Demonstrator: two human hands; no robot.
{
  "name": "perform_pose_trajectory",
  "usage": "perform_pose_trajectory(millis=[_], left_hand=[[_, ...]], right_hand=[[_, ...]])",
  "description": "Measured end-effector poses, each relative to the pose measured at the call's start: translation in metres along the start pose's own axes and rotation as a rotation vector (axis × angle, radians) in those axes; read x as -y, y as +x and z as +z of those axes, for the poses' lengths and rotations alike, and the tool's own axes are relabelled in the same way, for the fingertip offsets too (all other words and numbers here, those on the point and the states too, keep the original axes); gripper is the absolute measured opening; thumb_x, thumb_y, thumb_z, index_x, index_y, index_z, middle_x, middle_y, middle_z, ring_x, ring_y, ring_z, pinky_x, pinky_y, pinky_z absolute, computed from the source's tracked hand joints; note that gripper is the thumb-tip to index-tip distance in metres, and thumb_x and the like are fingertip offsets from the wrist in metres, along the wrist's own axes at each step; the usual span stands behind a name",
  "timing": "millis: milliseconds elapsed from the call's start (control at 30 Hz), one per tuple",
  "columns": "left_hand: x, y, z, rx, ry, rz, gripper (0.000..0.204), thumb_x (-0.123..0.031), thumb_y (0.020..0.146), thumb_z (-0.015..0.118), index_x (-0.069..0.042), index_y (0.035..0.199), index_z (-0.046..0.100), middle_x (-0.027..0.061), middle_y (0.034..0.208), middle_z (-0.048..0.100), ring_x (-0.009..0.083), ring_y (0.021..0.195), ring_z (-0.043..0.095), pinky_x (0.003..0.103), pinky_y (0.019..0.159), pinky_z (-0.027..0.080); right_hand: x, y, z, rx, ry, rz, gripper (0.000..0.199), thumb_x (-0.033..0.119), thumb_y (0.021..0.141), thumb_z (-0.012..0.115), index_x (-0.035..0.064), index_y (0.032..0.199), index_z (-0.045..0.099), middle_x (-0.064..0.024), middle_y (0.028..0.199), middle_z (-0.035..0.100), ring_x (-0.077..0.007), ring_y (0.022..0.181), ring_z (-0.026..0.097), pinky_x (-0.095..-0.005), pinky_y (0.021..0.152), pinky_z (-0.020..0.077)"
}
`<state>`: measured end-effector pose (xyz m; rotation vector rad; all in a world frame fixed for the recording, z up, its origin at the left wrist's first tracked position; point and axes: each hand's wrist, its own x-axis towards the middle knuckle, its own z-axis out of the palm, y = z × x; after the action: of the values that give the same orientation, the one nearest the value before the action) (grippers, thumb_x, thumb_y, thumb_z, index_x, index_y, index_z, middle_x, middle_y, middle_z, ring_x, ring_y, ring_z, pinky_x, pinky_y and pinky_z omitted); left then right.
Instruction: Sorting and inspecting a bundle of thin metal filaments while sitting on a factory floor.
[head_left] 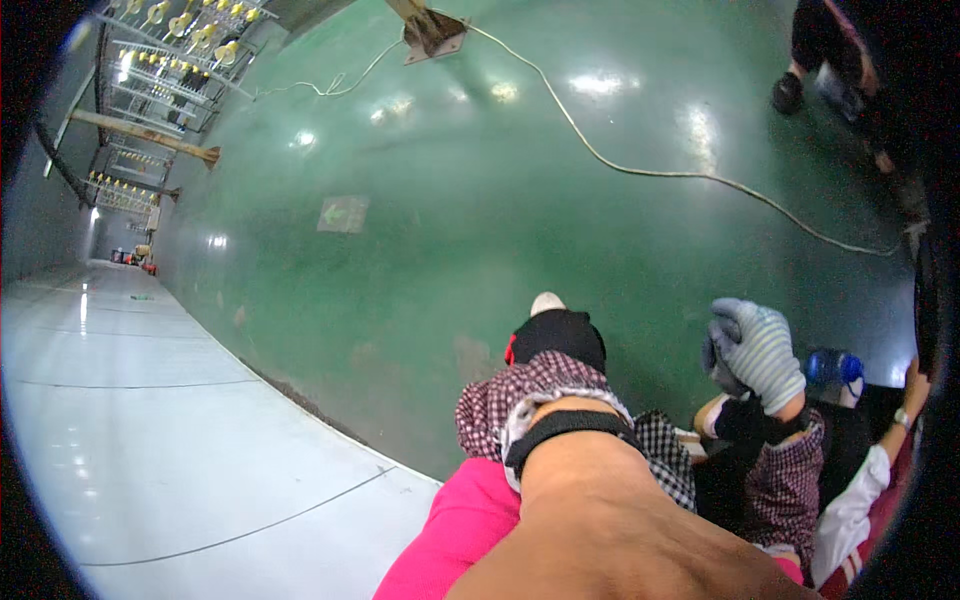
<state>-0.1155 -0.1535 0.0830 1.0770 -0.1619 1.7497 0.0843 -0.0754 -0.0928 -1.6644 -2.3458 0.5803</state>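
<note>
My left hand (620,545) is bare and fills the bottom middle, very close to the camera. Only its back and wrist show; its fingers lie out of the picture. A black band (570,430) circles that wrist, below a red-and-white checked sleeve (550,380). At the lower right, my right hand (757,350) wears a striped pale glove and is raised, its fingers curled. Darker grey fabric shows at its palm side; whether this is part of the glove or something held I cannot make out. A shoe tip (547,301) shows beyond my left sleeve.
A white cable (640,172) crosses the green floor (430,240) from a post base (435,38). White panels (180,430) run along the left, with racks of yellow spools (185,60) beyond. A blue bottle (833,367) and other people (850,520) are at the right.
</note>
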Motion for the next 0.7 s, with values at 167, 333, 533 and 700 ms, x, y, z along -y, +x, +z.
perform_pose_trajectory(millis=[167,333,533,700], left_hand=[[-0.003,-0.028,0.002,0.048,0.025,0.04,0.026,-0.029,0.096,0.057,-0.006,0.093,0.069,0.0146,0.094,0.071,0.027,0.081,0.069,0.036,0.068,0.055],[0.018,-0.029,0.014,0.118,-0.081,0.046,0.025,-0.027,0.096,0.057,-0.005,0.092,0.069,0.0145,0.092,0.071,0.0271,0.08,0.069,0.036,0.068,0.055],[0.009,-0.026,0.01,0.12,-0.087,-0.004,0.024,-0.026,0.096,0.058,-0.005,0.091,0.07,0.0144,0.091,0.071,0.0272,0.079,0.069,0.036,0.067,0.055],[0.012,-0.007,-0.015,0.139,-0.144,-0.061,0.023,-0.024,0.096,0.058,-0.005,0.09,0.07,0.0144,0.089,0.071,0.0273,0.079,0.069,0.036,0.067,0.055]], right_hand=[[0.013,0.007,0.01,0.057,0.064,-0.02,0.026,0.018,0.08,0.07,0.0055,0.103,0.068,-0.018,0.088,0.069,-0.0342,0.081,0.068,-0.0413,0.073,0.0534],[0.0,-0.008,-0.014,0.037,-0.072,0.069,0.026,0.021,0.081,0.07,0.008,0.103,0.068,-0.0161,0.088,0.069,-0.0337,0.082,0.067,-0.0424,0.074,0.053],[0.011,0.009,0.006,0.059,0.016,-0.041,0.027,0.024,0.081,0.069,0.0077,0.103,0.067,-0.0153,0.087,0.069,-0.0339,0.082,0.067,-0.0433,0.073,0.0528],[-0.002,0.002,0.005,0.082,-0.013,-0.025,0.025,0.022,0.082,0.069,0.0069,0.101,0.068,-0.0158,0.086,0.069,-0.0334,0.079,0.067,-0.0424,0.071,0.0526]])
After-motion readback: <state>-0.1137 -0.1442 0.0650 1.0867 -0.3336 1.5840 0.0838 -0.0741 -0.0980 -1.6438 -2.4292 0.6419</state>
